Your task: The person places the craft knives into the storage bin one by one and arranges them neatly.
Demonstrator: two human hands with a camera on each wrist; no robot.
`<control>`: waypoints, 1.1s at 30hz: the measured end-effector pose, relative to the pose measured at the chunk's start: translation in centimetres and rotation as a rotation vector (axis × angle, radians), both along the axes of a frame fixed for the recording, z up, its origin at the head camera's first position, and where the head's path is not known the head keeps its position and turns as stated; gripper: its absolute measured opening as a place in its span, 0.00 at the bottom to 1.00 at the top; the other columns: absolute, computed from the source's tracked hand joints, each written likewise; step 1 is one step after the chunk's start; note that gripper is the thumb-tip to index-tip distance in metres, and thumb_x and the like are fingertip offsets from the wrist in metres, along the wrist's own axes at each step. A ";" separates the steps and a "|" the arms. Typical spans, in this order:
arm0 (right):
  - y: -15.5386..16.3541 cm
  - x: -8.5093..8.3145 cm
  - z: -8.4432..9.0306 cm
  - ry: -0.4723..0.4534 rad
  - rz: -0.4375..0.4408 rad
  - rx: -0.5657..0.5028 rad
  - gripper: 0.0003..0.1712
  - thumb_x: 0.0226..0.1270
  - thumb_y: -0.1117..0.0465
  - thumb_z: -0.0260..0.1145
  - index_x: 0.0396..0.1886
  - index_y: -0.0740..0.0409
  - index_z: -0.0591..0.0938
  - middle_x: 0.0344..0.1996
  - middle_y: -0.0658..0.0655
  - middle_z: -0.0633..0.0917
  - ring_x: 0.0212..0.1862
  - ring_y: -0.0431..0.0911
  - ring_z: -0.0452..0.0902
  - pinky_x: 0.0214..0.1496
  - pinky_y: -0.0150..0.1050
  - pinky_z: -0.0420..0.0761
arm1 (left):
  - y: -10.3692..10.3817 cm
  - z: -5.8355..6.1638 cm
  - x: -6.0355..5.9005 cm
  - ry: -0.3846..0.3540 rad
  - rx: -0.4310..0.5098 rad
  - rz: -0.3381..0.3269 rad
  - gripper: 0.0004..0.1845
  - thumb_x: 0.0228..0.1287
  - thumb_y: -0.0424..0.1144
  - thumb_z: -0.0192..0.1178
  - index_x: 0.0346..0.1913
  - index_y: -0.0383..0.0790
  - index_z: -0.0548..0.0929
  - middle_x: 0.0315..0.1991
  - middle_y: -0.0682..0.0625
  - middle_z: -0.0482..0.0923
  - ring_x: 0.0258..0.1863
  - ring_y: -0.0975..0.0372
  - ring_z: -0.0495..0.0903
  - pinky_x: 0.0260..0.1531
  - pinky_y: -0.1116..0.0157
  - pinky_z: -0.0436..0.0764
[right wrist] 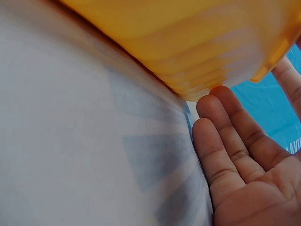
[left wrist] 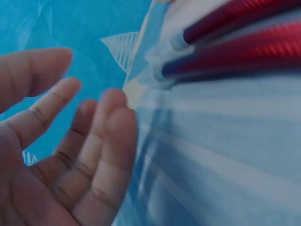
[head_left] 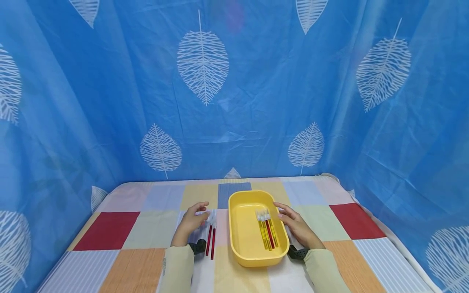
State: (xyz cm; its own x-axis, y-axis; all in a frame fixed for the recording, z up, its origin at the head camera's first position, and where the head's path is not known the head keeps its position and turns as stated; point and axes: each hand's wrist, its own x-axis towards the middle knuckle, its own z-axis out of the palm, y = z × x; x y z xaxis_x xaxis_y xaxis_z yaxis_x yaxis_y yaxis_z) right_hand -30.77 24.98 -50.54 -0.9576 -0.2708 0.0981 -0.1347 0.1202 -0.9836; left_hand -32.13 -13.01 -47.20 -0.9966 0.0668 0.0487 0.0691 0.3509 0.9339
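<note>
Two slim red metallic sticks (head_left: 213,243) with whitish translucent ends lie on the cloth left of the yellow tray (head_left: 234,253). Beside those pale ends is my left hand (head_left: 191,223), its fingers loosely extended with nothing between them. The left wrist view shows the red sticks (left wrist: 244,52) close up, apart from the fingertips (left wrist: 123,127). My right hand (head_left: 299,230) is at the tray's right side, fingertips at the rim and wall. In the right wrist view its fingers (right wrist: 235,127) reach nearly straight along the tray's outer wall (right wrist: 178,47).
Inside the tray lie several gold sticks (head_left: 264,236) and a red one (head_left: 270,235), side by side with pale ends pointing away. A patchwork cloth (head_left: 157,228) covers the table. Blue curtains (head_left: 256,122) with white leaf prints stand behind and at both sides.
</note>
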 end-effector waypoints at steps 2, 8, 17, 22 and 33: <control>0.0 0.0 0.0 0.002 0.006 -0.001 0.33 0.88 0.58 0.56 0.84 0.67 0.63 0.72 0.80 0.70 0.63 0.57 0.81 0.58 0.36 0.86 | -0.1 -0.3 -0.1 -0.026 -0.025 -0.015 0.25 0.74 0.28 0.63 0.70 0.23 0.76 0.62 0.28 0.77 0.39 0.54 0.85 0.38 0.60 0.88; 0.0 0.0 -0.1 -0.006 0.009 -0.010 0.33 0.88 0.58 0.57 0.84 0.67 0.63 0.72 0.79 0.70 0.63 0.57 0.81 0.58 0.36 0.86 | -0.2 -1.2 -0.2 -0.047 -0.094 -0.082 0.28 0.70 0.28 0.67 0.70 0.23 0.76 0.64 0.26 0.77 0.34 0.57 0.81 0.37 0.61 0.85; -0.1 0.0 0.0 -0.004 -0.002 -0.008 0.33 0.88 0.58 0.57 0.84 0.66 0.63 0.71 0.79 0.70 0.63 0.58 0.80 0.59 0.36 0.86 | -0.1 -1.4 -0.6 -0.082 -0.166 -0.121 0.30 0.65 0.29 0.69 0.69 0.26 0.79 0.65 0.28 0.77 0.40 0.53 0.81 0.41 0.57 0.86; -0.2 0.1 0.1 -0.016 -0.026 -0.009 0.32 0.88 0.58 0.57 0.84 0.66 0.65 0.71 0.78 0.71 0.64 0.58 0.80 0.59 0.36 0.85 | 0.1 -1.2 -0.6 -0.095 -0.190 -0.131 0.30 0.63 0.28 0.70 0.69 0.25 0.79 0.65 0.27 0.77 0.44 0.50 0.81 0.43 0.55 0.87; -0.5 0.2 0.1 -0.034 -0.066 0.015 0.32 0.87 0.57 0.59 0.83 0.63 0.67 0.72 0.75 0.72 0.66 0.58 0.79 0.62 0.36 0.84 | 0.1 -1.1 -0.4 -0.127 -0.218 -0.090 0.30 0.63 0.28 0.69 0.69 0.27 0.80 0.67 0.28 0.76 0.45 0.50 0.81 0.50 0.51 0.86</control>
State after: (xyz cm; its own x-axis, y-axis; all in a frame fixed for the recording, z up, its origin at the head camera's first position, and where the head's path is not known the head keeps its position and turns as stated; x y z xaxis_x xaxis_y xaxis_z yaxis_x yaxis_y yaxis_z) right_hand -30.60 24.52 -50.39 -0.9760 -0.2085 0.0621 -0.0931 0.1423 -0.9854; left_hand -32.51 -12.88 -48.30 -0.9834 0.1508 -0.1014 -0.0034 0.5426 0.8400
